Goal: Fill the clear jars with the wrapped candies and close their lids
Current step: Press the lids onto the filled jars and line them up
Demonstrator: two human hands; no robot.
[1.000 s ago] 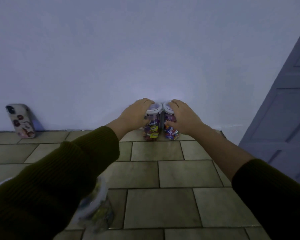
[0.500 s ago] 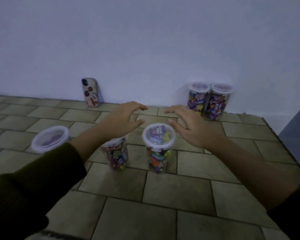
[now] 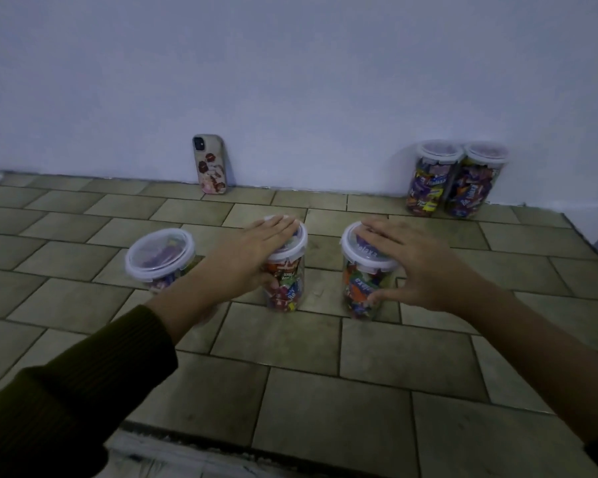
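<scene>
Covering two jars, hands partly hide lids.

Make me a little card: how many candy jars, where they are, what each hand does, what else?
Jars: five, candies inside, lids on
Front row: left jar, middle jar, right jar, on floor tiles
Back jars: two, together at the wall
Left hand: fingers flat on middle jar's lid, thumb on its side
Right hand: same, on right jar
Also: phone leaning on wall
</scene>
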